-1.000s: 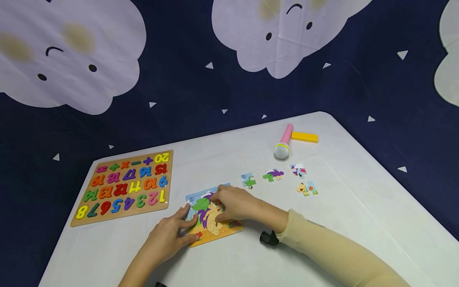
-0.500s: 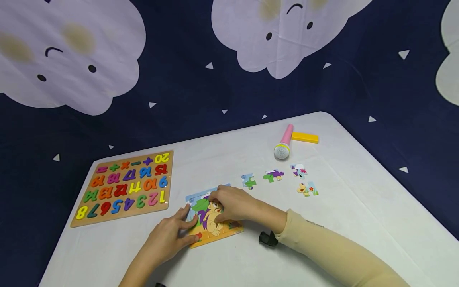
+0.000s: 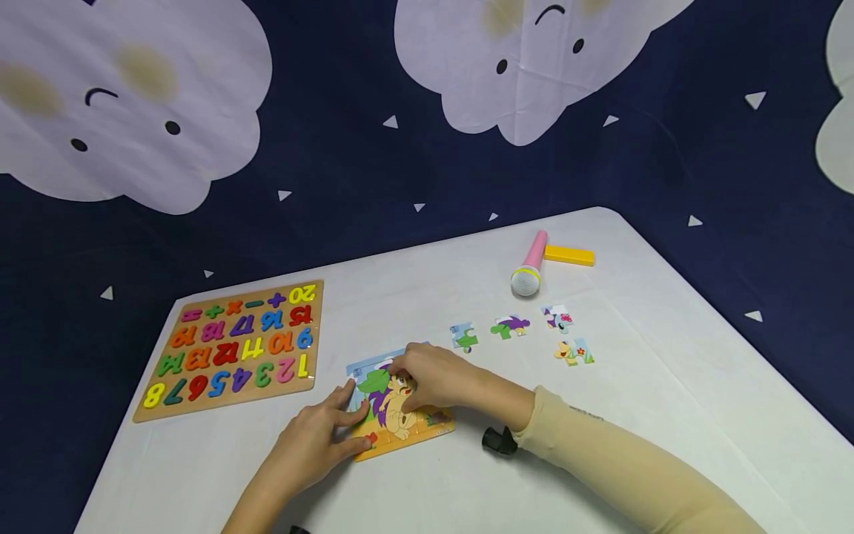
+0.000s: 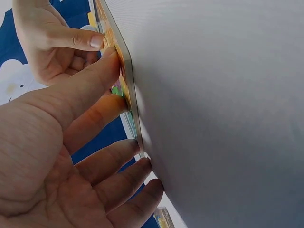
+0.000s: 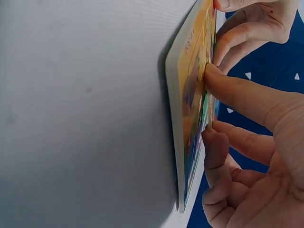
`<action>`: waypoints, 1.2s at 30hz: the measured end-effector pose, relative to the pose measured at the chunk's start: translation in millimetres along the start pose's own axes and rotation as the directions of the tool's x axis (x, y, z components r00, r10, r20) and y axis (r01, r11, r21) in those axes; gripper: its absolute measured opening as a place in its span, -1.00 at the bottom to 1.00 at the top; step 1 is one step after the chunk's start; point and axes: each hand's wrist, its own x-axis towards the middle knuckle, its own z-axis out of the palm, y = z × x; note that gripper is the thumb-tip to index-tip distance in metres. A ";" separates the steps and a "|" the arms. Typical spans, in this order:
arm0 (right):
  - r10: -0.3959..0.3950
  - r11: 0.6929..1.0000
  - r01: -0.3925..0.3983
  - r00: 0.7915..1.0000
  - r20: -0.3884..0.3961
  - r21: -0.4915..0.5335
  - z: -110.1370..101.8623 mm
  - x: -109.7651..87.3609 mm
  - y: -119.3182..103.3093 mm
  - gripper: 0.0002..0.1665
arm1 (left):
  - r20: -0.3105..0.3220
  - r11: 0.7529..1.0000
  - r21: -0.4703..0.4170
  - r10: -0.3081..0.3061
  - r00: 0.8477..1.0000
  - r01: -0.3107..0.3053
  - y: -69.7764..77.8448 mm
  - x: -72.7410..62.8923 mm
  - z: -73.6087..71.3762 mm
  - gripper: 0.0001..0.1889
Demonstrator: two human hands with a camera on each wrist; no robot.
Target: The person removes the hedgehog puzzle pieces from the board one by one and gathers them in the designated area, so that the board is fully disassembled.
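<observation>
From where I'm watching, both hands are on the small cartoon jigsaw board with the purple-maned animal picture (image 3: 400,404), which lies flat on the white counter (image 3: 640,386) right in front of the person. The left hand (image 3: 313,437) has straightish fingers laid against the board's near-left edge and corner, thumb pressing on its face, so it's an open grip steadying the board rather than wrapping it. The right hand (image 3: 434,378) sits on top of the picture with fingertips curled down onto the pieces; the right wrist view shows fingers (image 5: 237,95) pushing into the board's face, but I can't tell if a loose piece is pinched under them.

Four loose jigsaw pieces (image 3: 510,326) lie apart on the counter beyond the board to the right. Further back there's a pink toy microphone with a white head (image 3: 530,267) touching a yellow rectangular block (image 3: 568,256). Off to the left sits a wooden number board with coloured digits (image 3: 233,348).
</observation>
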 end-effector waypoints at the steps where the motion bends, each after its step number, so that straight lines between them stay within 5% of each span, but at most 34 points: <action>1: -0.002 1.000 0.002 1.000 0.000 -0.007 -0.2 0.1 0.0 -0.39 | 0.000 1.000 0.000 0.001 1.000 -0.001 0.0 -0.1 0.0 -0.44; 18: -0.095 0.992 0.095 0.995 0.000 -0.078 -3.1 -1.0 2.5 -0.44 | -0.002 1.000 -0.014 -0.009 1.000 0.009 1.1 -0.2 -0.5 -0.46; 25: -0.117 0.992 0.118 0.993 -0.031 0.033 -3.6 -1.6 6.0 -0.58 | -0.006 1.000 -0.014 -0.017 1.000 0.017 1.7 -0.1 0.1 -0.46; 36: -0.110 0.975 0.111 0.994 -0.021 0.192 -6.9 1.5 13.0 -0.46 | -0.014 1.000 -0.015 -0.014 1.000 0.014 0.5 -1.1 0.8 -0.45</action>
